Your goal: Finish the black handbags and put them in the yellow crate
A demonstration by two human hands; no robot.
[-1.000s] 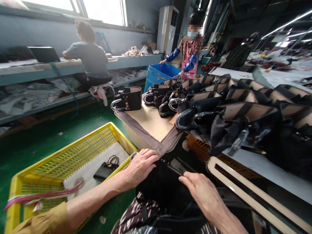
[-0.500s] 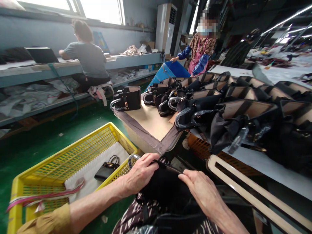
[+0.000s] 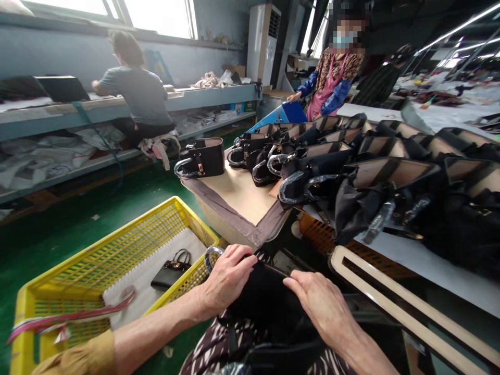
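A black handbag rests on my lap, over patterned clothing. My left hand grips its upper edge at the left, fingers curled over the rim. At the right end of the same edge, my right hand pinches the rim with thumb and fingers; part of its grip is hidden. One plastic-wrapped handle sticks out beyond my left hand. The bag's lower part is dark and hard to make out.
At my left stands a yellow crate holding a small black bag and a pink-striped ribbon. Many black handbags cover the table ahead and right. A pale slotted frame lies close at right. Co-workers are beyond.
My hands keep their hold on the handbag's edge with hardly any shift. The masked co-worker behind the table has moved right, and the blue bin there is tilted lower.
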